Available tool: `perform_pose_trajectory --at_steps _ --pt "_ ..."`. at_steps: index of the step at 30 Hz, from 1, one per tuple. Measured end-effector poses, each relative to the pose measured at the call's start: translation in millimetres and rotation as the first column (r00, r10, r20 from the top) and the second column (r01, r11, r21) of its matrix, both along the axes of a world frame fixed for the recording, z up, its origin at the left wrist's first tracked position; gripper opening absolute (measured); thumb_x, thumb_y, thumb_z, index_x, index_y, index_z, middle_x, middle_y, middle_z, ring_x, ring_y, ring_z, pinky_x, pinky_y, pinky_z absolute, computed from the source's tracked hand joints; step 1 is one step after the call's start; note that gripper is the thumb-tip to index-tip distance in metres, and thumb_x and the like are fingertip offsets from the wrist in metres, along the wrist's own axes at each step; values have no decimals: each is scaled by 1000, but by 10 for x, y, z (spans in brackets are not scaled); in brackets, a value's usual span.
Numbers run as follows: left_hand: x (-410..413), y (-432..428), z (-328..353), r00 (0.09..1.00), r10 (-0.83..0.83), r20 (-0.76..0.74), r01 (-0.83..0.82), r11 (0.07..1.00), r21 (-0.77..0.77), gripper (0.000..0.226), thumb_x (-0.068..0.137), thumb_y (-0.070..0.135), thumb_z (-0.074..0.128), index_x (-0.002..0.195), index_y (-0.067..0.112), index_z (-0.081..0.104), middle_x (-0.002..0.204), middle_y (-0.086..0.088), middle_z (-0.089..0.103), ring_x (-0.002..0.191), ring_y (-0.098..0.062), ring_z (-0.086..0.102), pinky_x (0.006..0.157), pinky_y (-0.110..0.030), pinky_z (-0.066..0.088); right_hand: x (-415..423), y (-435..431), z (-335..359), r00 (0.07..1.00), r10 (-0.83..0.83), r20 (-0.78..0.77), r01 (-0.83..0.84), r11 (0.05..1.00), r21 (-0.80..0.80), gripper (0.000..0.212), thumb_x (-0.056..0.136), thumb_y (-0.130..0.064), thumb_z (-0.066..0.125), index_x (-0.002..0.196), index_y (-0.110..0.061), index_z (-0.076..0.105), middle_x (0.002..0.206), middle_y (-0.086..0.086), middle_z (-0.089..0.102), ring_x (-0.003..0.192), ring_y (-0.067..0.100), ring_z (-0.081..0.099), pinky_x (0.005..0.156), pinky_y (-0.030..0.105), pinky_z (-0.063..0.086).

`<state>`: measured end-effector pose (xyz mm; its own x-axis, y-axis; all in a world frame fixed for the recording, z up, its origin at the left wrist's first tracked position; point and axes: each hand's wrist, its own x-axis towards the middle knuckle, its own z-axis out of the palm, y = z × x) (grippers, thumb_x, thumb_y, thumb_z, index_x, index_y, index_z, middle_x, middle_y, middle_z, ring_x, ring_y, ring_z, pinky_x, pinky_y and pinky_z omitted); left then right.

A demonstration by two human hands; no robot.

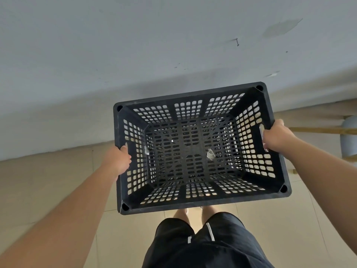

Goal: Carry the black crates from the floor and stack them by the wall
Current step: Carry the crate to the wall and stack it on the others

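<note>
I hold a black perforated plastic crate (193, 205) in front of me, open side up, close to the grey wall (135, 45). My left hand (119, 161) grips the handle slot in its left short side. My right hand (276, 138) grips the handle slot in its right short side. The crate is off the floor, above my legs, and slightly turned. It holds only a small scrap of clear wrapping (210, 154) on its bottom. No other crate shows.
Beige floor tiles (48, 180) run up to the wall's base. At the right edge stand a grey rounded object (349, 138) and a wooden stick (324, 130) lying across. My black shorts (202, 244) fill the bottom of the view.
</note>
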<state>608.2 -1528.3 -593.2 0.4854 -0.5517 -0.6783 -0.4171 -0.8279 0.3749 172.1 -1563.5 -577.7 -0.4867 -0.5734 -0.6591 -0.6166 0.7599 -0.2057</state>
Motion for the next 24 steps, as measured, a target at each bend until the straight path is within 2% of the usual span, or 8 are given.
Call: perform_pose_trajectory --at_steps 3,5,7,11,15,18,21,24 --pt "43 56 -68 1000 -2 -23 3 1000 16 36 111 27 33 102 1 56 79 -11 60 64 -19 54 61 -29 43 -25 27 -34 999 -13 33 13 1000 10 40 103 -8 53 137 -5 33 112 23 57 98 38 61 77 51 53" --pt "22 101 -86 999 -54 -5 54 998 16 44 112 28 30 94 -1 58 79 -15 60 63 -19 53 58 -28 39 -43 -16 -37 1000 -1 20 0 999 40 47 99 -2 58 139 -2 32 115 24 56 105 42 61 84 54 55" --pt "-2 106 -117 999 -38 15 38 999 4 43 112 28 30 100 -3 58 78 -14 58 64 -18 53 57 -24 40 -40 -34 -23 1000 19 18 -20 998 51 51 96 2 60 139 0 32 119 26 56 111 44 60 89 56 55" --pt "16 73 -87 996 -82 -17 82 997 11 44 112 25 30 103 -7 59 80 -16 59 61 -16 49 48 -14 42 -76 39 -57 999 11 46 -11 1000 12 36 105 -14 50 137 -4 35 114 23 59 100 39 65 79 51 55" --pt "-4 188 -123 999 -44 -9 44 999 -27 37 111 23 33 120 -7 52 91 -16 60 71 -18 56 60 -24 40 -77 -2 -48 999 33 40 -33 999 3 39 104 -12 52 137 -3 35 119 25 60 103 41 65 82 54 57" --pt "-31 244 -159 999 -20 -25 20 1000 -5 36 111 22 34 128 -5 50 91 -15 58 77 -17 58 61 -21 37 -70 -65 -43 997 65 29 -65 998 -21 40 104 -16 51 138 -2 34 119 25 60 104 42 64 80 52 56" --pt "-56 227 -147 999 22 -46 -22 1000 -17 35 111 21 35 130 -5 49 90 -13 58 74 -16 57 62 -20 40 -77 -17 -67 997 66 26 -65 997 -43 37 106 -24 49 136 -7 37 117 22 61 101 40 65 82 54 58" --pt "-100 258 -178 998 59 31 -57 995 -76 24 110 25 39 120 7 50 105 -13 65 85 -21 64 78 -34 53 -64 22 -92 997 78 7 -77 994 -77 33 106 -28 45 132 -8 38 116 23 61 99 41 64 85 58 57"
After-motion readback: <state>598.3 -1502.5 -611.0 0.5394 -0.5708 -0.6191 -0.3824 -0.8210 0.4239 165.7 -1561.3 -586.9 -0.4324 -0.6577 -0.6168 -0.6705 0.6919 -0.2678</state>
